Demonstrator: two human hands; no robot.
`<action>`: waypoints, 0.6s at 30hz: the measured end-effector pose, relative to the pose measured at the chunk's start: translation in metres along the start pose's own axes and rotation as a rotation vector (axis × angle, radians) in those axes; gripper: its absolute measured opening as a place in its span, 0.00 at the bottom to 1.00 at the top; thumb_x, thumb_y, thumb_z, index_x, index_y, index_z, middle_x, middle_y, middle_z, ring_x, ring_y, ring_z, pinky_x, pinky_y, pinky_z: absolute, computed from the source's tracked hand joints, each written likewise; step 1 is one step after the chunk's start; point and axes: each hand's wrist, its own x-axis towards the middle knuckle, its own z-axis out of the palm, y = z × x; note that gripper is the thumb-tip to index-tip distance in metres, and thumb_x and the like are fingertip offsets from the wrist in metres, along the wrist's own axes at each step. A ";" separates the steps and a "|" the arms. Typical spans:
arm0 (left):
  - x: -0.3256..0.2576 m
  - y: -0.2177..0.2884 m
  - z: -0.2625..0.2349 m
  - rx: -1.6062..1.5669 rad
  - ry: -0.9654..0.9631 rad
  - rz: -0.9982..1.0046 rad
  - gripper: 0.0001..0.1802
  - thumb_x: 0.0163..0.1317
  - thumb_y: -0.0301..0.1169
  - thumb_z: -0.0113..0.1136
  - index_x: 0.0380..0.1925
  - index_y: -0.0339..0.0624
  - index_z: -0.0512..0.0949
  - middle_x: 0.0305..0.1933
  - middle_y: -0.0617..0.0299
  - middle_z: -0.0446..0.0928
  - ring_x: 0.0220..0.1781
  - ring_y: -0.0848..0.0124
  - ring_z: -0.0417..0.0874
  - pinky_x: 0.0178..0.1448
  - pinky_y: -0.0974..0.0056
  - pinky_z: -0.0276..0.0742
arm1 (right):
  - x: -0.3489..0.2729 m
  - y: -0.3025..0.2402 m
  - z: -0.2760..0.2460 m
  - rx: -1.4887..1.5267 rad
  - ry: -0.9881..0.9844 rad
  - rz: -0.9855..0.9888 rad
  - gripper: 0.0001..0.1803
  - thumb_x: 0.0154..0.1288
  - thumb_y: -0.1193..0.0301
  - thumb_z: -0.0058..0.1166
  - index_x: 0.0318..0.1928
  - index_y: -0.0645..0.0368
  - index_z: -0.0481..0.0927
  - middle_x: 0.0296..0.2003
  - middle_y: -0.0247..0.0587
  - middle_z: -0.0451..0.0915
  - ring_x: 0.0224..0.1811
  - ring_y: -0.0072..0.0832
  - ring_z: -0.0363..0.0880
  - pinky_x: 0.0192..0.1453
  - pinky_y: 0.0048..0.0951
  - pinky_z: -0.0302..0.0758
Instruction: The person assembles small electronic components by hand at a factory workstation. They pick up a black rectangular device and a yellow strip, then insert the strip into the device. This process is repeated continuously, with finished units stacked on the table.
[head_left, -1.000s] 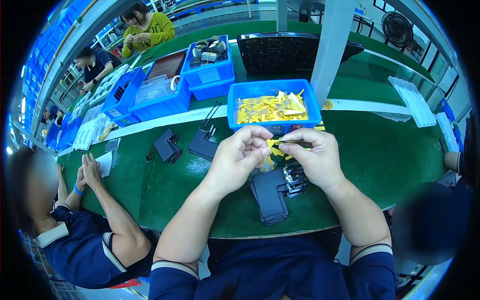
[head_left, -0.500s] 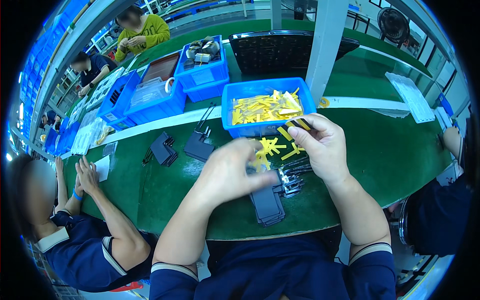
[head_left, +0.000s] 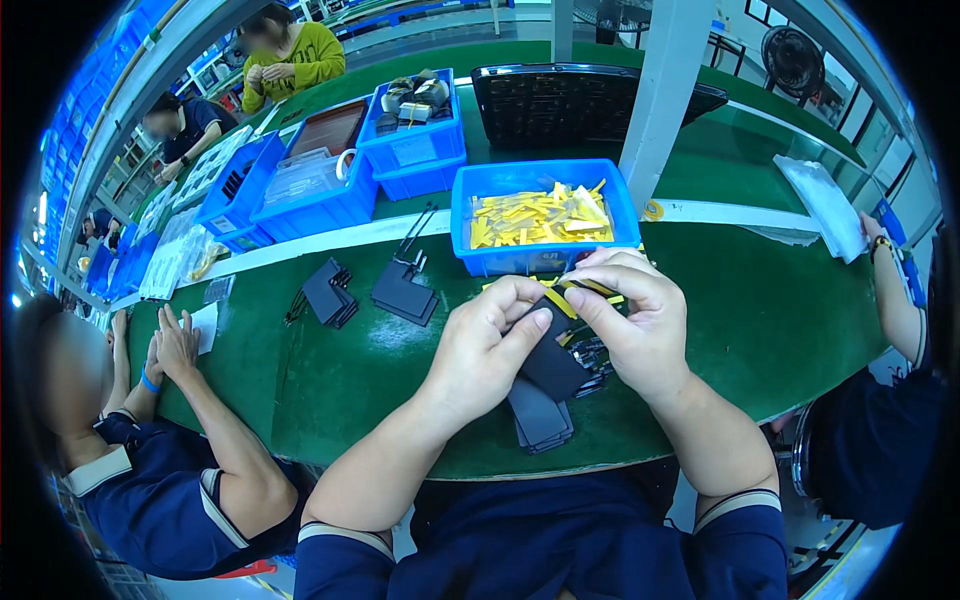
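Thumb and fingers of my left hand (head_left: 480, 345) are closed on a dark grey flat L-shaped piece (head_left: 555, 368), held above the bench. My right hand (head_left: 645, 325) pinches yellow-and-black strips (head_left: 598, 287) right beside it. One yellow strip (head_left: 562, 304) lies against the upper edge of the grey piece, between both thumbs. Under my hands rests a stack of similar grey pieces (head_left: 540, 418); dark leads with metal ends (head_left: 592, 362) show to its right. Loose yellow strips on the bench are mostly hidden by my fingers.
A blue bin (head_left: 548, 262) of yellow strips (head_left: 540, 218) stands just beyond my hands. Grey pieces with leads (head_left: 403, 295) and another pile (head_left: 330, 295) lie left. Blue crates (head_left: 325, 205) stand farther back. A grey post (head_left: 660, 100) rises behind the bin. Co-workers sit on both sides.
My left hand, blurred and without a visible piece before, now holds a grey piece up. It has come close to my right hand, which keeps its strips and has moved slightly nearer.
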 end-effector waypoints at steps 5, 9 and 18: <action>-0.001 -0.001 0.004 0.024 0.001 -0.019 0.10 0.66 0.24 0.49 0.45 0.33 0.67 0.38 0.59 0.78 0.39 0.80 0.76 0.43 0.75 0.70 | 0.002 -0.003 -0.002 -0.045 0.095 -0.117 0.06 0.48 0.81 0.60 0.31 0.64 0.83 0.29 0.41 0.81 0.37 0.30 0.78 0.42 0.28 0.73; 0.000 -0.004 0.001 0.055 -0.001 0.018 0.10 0.66 0.24 0.48 0.46 0.33 0.67 0.39 0.59 0.78 0.42 0.79 0.77 0.46 0.74 0.70 | 0.002 -0.006 -0.005 -0.126 0.036 -0.144 0.07 0.47 0.82 0.60 0.30 0.64 0.83 0.28 0.41 0.81 0.37 0.30 0.77 0.41 0.28 0.73; 0.000 -0.006 0.006 -0.062 0.033 0.121 0.11 0.65 0.25 0.52 0.46 0.33 0.72 0.37 0.59 0.81 0.36 0.79 0.78 0.41 0.72 0.73 | 0.002 -0.002 -0.002 -0.060 0.022 -0.092 0.07 0.48 0.82 0.59 0.31 0.64 0.83 0.27 0.41 0.81 0.32 0.30 0.78 0.39 0.28 0.72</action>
